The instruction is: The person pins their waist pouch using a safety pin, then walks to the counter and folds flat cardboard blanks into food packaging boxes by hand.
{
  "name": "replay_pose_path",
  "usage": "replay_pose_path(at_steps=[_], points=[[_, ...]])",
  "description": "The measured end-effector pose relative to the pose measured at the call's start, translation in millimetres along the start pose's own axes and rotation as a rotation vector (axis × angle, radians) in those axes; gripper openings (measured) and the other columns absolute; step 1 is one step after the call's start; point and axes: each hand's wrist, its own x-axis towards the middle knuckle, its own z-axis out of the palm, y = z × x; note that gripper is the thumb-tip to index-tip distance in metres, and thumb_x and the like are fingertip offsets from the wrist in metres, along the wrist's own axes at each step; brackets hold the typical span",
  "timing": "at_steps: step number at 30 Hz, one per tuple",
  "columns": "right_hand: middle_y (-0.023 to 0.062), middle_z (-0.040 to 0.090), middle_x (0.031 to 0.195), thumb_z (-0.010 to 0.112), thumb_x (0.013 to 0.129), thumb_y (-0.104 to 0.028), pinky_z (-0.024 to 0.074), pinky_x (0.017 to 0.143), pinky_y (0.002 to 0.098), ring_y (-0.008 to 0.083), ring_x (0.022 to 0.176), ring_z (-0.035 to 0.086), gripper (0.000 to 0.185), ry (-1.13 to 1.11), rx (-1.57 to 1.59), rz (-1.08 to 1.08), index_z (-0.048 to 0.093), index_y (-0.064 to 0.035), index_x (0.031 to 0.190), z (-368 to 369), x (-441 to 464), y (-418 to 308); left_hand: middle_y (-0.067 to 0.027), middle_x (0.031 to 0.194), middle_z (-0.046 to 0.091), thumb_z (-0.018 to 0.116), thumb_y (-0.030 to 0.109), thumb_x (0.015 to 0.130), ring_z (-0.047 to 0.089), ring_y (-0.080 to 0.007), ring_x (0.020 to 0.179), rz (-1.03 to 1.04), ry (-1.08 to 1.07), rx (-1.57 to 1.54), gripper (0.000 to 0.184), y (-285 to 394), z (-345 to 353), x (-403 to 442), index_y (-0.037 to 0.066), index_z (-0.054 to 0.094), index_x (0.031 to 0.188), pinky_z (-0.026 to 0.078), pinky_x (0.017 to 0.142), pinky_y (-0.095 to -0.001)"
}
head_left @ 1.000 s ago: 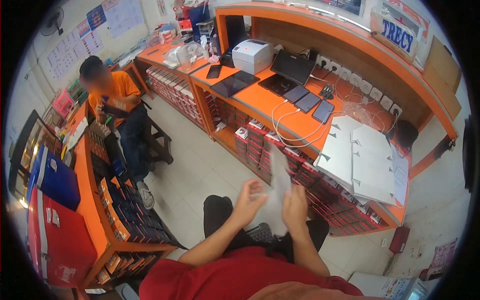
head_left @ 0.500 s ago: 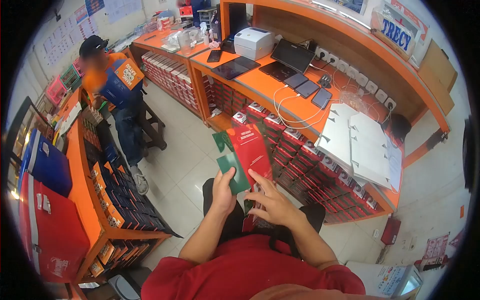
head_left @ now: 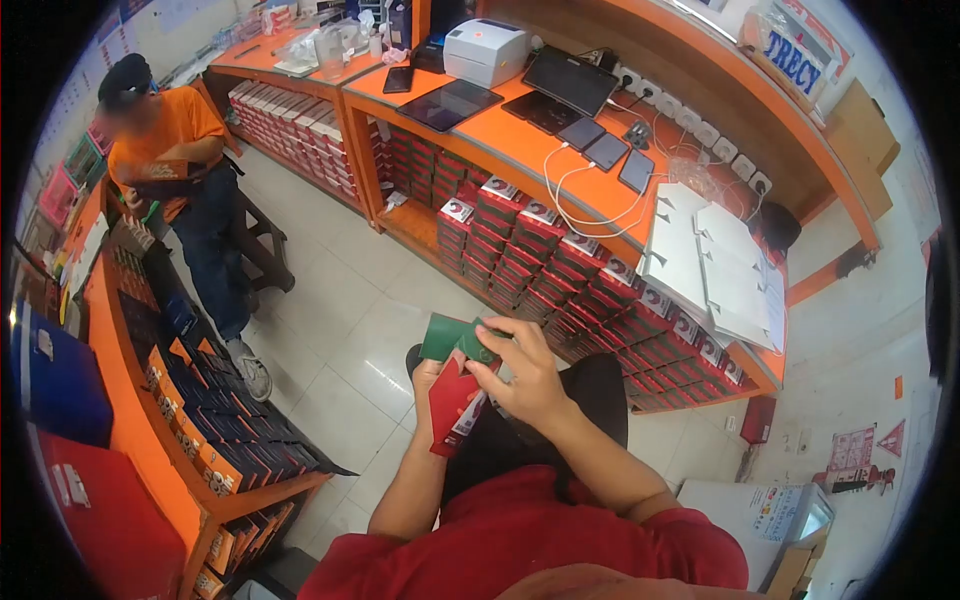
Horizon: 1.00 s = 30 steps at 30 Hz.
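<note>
A red and green cardboard carton (head_left: 447,408) is held over my lap, its red face toward me and a printed white patch along one side. Green card flaps (head_left: 441,337) stand at its top end. My left hand (head_left: 427,382) grips the carton from the left, with part of the fingers hidden behind it and the thumb showing near the flaps. With thumb and fingers bent around a green flap, my right hand (head_left: 530,375) holds the upper right of the same carton. Whether the green pieces are all joined to it I cannot tell.
Rows of red boxes (head_left: 560,265) fill the shelf under the orange desk (head_left: 480,125). Phones, tablets, a white printer (head_left: 487,52) and white binders (head_left: 705,262) lie on top. At left, a person (head_left: 175,170) in orange sits beside a shelf of dark blue boxes (head_left: 210,400).
The carton has swung lower and left, its long red panel no longer pointing away. My right hand has moved up to the green flaps. The seated person's blue box is lowered or turned.
</note>
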Motion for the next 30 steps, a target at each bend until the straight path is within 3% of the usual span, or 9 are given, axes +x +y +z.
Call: replay_pose_path(at_steps=[4,10,12,18,23,27,30], points=[[0.0168,0.062,0.125,0.084,0.078,-0.007,0.0521,0.094,0.0399,0.0310,0.115,0.061,0.044,-0.055,0.185,0.050,0.073,0.0000,0.120,35,16,11,-0.0061,0.087,0.071,0.057,0.015,0.107,0.066,-0.0115,0.068,-0.078,0.118,0.088,0.018,26,-26,6,0.000,0.067,0.110,0.054,0.061,-0.0255],[0.0127,0.061,0.121,0.083,0.078,-0.007,0.0508,0.097,0.0412,0.0326,0.116,0.059,0.042,-0.189,0.310,0.053,0.073,-0.0022,0.119,55,63,19,-0.0097,0.106,0.072,0.055,0.013,0.108,0.070,-0.0141,0.088,-0.029,0.159,0.114,0.020,50,-45,31,-0.002,0.066,0.115,0.057,0.075,-0.0297],[0.0111,0.061,0.122,0.083,0.077,-0.009,0.0499,0.099,0.0422,0.0336,0.116,0.059,0.042,-0.212,0.369,0.041,0.072,-0.0030,0.118,65,79,29,-0.0099,0.113,0.070,0.055,0.012,0.108,0.069,-0.0156,0.098,0.092,0.168,0.111,0.021,73,-31,45,-0.001,0.063,0.122,0.056,0.084,-0.0315],[0.0090,0.067,0.118,0.088,0.074,-0.009,0.0506,0.101,0.0437,0.0353,0.123,0.058,0.035,-0.386,0.669,-0.297,0.074,-0.0040,0.105,94,112,30,-0.0103,0.120,0.069,0.056,0.014,0.107,0.066,-0.0166,0.109,0.216,0.270,0.130,0.027,133,-43,50,-0.001,0.059,0.130,0.052,0.095,-0.0317],[0.0158,0.060,0.134,0.085,0.075,-0.010,0.0524,0.095,0.0420,0.0342,0.114,0.061,0.025,-0.186,0.650,-0.300,0.071,-0.0037,0.095,131,104,0,-0.0124,0.120,0.069,0.053,0.015,0.108,0.071,-0.0207,0.099,0.431,0.439,0.107,0.030,125,-31,9,-0.002,0.055,0.133,0.061,0.079,-0.0331],[0.0179,0.057,0.132,0.079,0.078,-0.010,0.0530,0.094,0.0427,0.0374,0.113,0.059,0.018,-0.235,0.723,-0.299,0.066,-0.0014,0.087,127,81,-29,-0.0137,0.118,0.069,0.053,0.018,0.109,0.071,-0.0212,0.100,0.578,0.399,0.149,0.030,100,-42,-33,-0.003,0.055,0.132,0.060,0.081,-0.0323],[0.0168,0.060,0.128,0.077,0.084,-0.010,0.0535,0.094,0.0421,0.0342,0.114,0.060,0.014,-0.351,0.757,-0.254,0.069,-0.0023,0.093,110,66,-31,-0.0112,0.114,0.070,0.060,-0.001,0.102,0.070,-0.0159,0.092,0.675,0.626,0.393,0.027,79,-39,-43,-0.003,0.056,0.129,0.058,0.080,-0.0277]])
